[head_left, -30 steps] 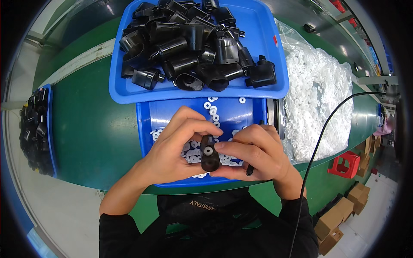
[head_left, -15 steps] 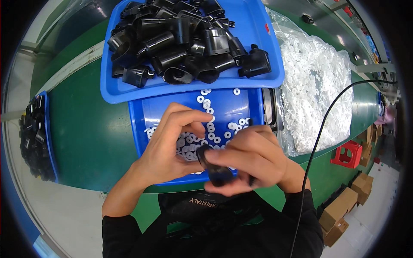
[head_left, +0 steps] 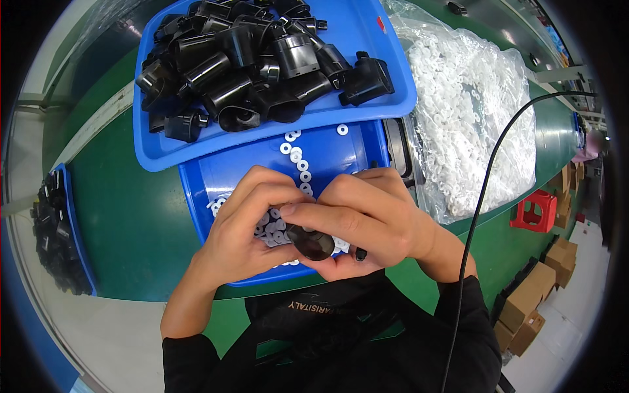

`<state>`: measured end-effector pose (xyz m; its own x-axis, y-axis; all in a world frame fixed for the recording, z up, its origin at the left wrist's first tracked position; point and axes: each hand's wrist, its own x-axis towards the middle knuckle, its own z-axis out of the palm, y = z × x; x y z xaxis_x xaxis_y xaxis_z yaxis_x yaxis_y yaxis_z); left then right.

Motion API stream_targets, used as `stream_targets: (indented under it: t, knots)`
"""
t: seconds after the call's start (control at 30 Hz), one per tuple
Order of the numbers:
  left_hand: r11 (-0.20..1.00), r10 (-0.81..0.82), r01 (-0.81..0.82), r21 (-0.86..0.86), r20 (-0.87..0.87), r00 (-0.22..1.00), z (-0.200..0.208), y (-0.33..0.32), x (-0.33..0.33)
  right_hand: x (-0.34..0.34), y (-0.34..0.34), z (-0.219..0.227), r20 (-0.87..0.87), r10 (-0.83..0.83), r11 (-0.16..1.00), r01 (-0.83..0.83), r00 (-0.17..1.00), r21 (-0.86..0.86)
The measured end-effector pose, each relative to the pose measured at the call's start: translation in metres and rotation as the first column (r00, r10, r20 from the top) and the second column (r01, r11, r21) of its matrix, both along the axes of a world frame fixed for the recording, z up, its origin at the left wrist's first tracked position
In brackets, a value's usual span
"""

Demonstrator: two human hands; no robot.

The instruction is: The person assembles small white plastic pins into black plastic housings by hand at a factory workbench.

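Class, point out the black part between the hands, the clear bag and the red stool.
Black part point(head_left: 314, 244): head view, on its rounded end.
Clear bag point(head_left: 468, 124): head view, on its middle.
Red stool point(head_left: 533, 223): head view, on the edge below its opening.

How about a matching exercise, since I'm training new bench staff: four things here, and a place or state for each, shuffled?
Column one
1. heap of black parts
2. clear plastic bag
3. red stool
4. single dark part

Column two
A. on the green floor at the right
B. in the right hand
C. in the upper blue tray
D. full of white rings

Right pairs: 1-C, 2-D, 3-A, 4-B
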<state>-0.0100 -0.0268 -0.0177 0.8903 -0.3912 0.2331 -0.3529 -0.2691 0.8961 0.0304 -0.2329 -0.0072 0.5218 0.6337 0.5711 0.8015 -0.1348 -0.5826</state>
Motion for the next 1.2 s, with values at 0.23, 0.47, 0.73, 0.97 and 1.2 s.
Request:
stream_targets:
  t: [0.23, 0.47, 0.73, 0.97, 1.2]
  knots:
    - [1.0, -0.013, 0.013, -0.011, -0.018, 1.0, -0.004, -0.003, -0.003, 0.001, 0.002, 0.002, -0.038, 0.078, 0.997, -0.079, 0.996, -0.003]
    - [0.967, -0.111, 0.042, -0.25, -0.267, 0.957, -0.007, 0.0, -0.009, 0.006, -0.003, 0.013, -0.131, 0.201, 0.979, -0.194, 0.971, 0.061]
    - [0.947, -0.11, -0.024, -0.321, -0.391, 0.914, 0.002, -0.004, -0.004, 0.002, -0.004, 0.045, -0.552, 0.368, 0.839, -0.012, 0.748, 0.544]
    - [0.986, -0.049, 0.036, -0.162, -0.075, 0.996, 0.01, -0.001, 0.0, 0.022, 0.007, 0.041, -0.358, 0.784, 0.534, -0.255, 0.508, 0.806]
    - [0.877, -0.181, -0.071, -0.476, -0.463, 0.867, 0.01, -0.002, -0.017, 0.02, 0.016, 0.031, -0.253, 0.916, 0.308, -0.142, 0.31, 0.941]
